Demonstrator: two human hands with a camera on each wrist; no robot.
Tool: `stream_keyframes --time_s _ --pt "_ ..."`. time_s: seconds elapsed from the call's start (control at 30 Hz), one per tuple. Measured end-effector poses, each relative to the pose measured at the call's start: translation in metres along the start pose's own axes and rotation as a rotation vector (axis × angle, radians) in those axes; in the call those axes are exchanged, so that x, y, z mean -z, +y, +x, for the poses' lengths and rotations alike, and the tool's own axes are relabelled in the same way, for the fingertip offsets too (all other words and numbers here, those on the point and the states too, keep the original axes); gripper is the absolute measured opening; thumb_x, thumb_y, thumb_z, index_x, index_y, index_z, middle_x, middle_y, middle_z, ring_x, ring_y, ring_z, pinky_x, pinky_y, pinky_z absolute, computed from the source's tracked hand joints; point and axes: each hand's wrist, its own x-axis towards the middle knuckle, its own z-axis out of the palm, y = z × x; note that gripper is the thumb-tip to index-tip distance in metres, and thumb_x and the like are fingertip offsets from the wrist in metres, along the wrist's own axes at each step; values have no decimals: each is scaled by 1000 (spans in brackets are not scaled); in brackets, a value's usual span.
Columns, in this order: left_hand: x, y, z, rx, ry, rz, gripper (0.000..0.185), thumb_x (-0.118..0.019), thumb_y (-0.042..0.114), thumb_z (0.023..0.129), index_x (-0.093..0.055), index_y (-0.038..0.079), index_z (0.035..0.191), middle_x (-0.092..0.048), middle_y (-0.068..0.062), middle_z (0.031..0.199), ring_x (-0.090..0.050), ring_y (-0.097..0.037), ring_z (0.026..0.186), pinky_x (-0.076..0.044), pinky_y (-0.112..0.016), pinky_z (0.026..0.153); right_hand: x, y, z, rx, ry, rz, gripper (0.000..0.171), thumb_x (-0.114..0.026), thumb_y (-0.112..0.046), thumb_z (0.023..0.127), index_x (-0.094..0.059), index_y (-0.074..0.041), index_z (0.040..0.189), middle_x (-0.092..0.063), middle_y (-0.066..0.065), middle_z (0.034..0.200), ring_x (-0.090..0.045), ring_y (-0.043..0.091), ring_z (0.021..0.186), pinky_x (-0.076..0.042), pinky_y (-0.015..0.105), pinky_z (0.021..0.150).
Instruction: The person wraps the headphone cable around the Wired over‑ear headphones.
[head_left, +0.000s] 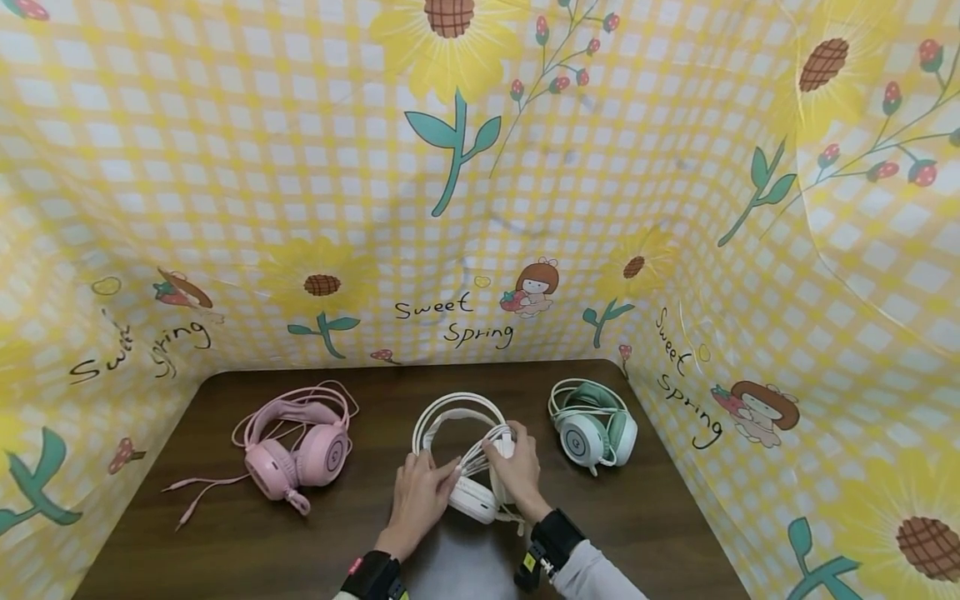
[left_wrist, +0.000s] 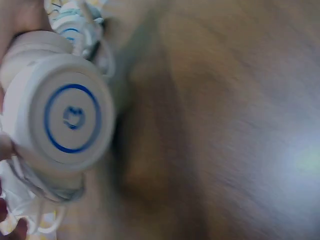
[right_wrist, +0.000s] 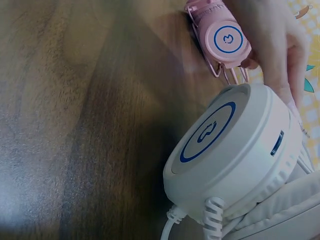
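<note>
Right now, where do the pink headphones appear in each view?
Head: the pink headphones are in the lower half, left of centre.
Left wrist: not in the picture.
Right wrist: at the top, right of centre, above the white headphones in the picture.
Shared landmark: the white headphones, visible in all three views.

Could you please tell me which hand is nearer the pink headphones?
Left: the left hand is to the right of the pink headphones, at the left of the white headphones; the right hand is farther away, at their right.
</note>
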Motion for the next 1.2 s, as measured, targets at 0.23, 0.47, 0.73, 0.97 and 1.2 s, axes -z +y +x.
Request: stream_keyframes --time_s 0.23,0.47,0.73,0.97,1.2 --pt "1 -10 14 136 -292 -374 23 -69 10 93 -73 1 113 -66 -10 100 -59 -26 89 -49 -35 70 -5 -2 3 -30 14 2 58 -76 -35 83 -55 -13 132 -55 16 115 -57 39 100 -44 56 85" --pt "6 -18 39 675 -451 -648 17 -78 6 81 -76 -4 94 -73 -13 87 -62 -13 77 -48 -24 65 -15 -7 6 -14 -2 -12 58 -76 -34 83 -54 -11 132 -55 17 116 -56 42 100 -41 58 86" --pt "4 -18 47 973 -338 -763 28 -86 -1 67 -74 -7 92 -72 -11 82 -63 -15 70 -49 -26 59 -17 -3 3 4 10 11 56 -75 -30 84 -54 -9 131 -54 17 113 -58 38 96 -45 55 80" --pt "9 -19 57 889 -458 -627 30 -84 -4 70 -72 -6 98 -72 -13 85 -65 -19 74 -52 -29 63 -17 -3 4 12 -33 24 57 -75 -32 85 -53 -12 134 -53 15 114 -57 35 93 -46 51 77" --pt "10 -18 67 701 -580 -417 18 -85 4 68 -73 2 80 -66 -5 78 -60 -19 71 -51 -33 64 -18 -2 1 14 -52 19 57 -74 -31 85 -54 -12 134 -53 14 115 -57 34 95 -46 52 78"
